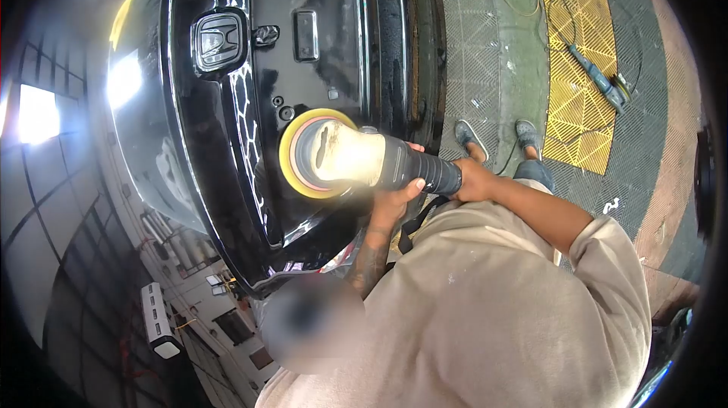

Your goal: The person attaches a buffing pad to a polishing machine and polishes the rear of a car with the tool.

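My left hand point(392, 204) is wrapped round the body of a polisher point(390, 161), its thumb on the near side and some fingertips showing beyond. My right hand point(473, 180) grips the dark rear end of the same tool. The polisher's round yellow-edged pad point(291, 154) is at the black rear panel point(326, 78) of a car, beside small round holes; its contact face is hidden. Bright light washes out the tool's head. A car badge point(220, 39) and a rectangular recess point(306, 36) lie farther along the panel.
Another corded polisher point(599, 80) lies on the yellow floor mat point(570, 139) at the right. A cable point(523, 12) crosses the floor. Two shoes point(472, 140) stand on grey matting. The car's rear glass point(140, 131) is at the left. A blurred patch covers the lower left.
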Tool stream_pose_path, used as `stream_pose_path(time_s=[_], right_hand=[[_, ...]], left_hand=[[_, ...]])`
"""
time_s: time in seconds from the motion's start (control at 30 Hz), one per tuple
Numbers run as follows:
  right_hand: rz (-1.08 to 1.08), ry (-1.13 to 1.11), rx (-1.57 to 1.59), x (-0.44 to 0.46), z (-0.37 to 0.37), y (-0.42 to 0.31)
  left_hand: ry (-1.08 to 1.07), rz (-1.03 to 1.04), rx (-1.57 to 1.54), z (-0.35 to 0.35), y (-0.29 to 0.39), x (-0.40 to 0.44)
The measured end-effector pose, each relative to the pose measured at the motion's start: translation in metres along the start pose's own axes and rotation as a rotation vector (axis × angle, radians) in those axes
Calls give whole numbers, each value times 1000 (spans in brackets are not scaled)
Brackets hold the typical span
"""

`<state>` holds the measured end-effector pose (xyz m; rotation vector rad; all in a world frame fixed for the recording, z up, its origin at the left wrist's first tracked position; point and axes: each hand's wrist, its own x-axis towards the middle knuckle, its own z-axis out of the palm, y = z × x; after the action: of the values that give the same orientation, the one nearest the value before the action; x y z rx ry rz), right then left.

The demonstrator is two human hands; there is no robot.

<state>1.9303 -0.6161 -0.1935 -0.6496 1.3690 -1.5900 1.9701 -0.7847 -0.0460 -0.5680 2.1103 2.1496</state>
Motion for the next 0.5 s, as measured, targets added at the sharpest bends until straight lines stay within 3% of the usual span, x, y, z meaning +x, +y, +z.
stream_pose_path(time_s=[0.17, 0.3, 0.37, 0.5], right_hand=[[-58, -39, -416, -8, -30, -19], [47, -42, -371, -31, -61, -64], [295, 26, -368, -46, -76, -99], [283, 0, -417, -69, -104, -83]], left_hand=[[19, 85, -83, 9, -15, -8], [17, 129, -208, 25, -27, -6], [4, 76, -327, 43, -23, 2], [-77, 31, -451, 69, -33, 15]])
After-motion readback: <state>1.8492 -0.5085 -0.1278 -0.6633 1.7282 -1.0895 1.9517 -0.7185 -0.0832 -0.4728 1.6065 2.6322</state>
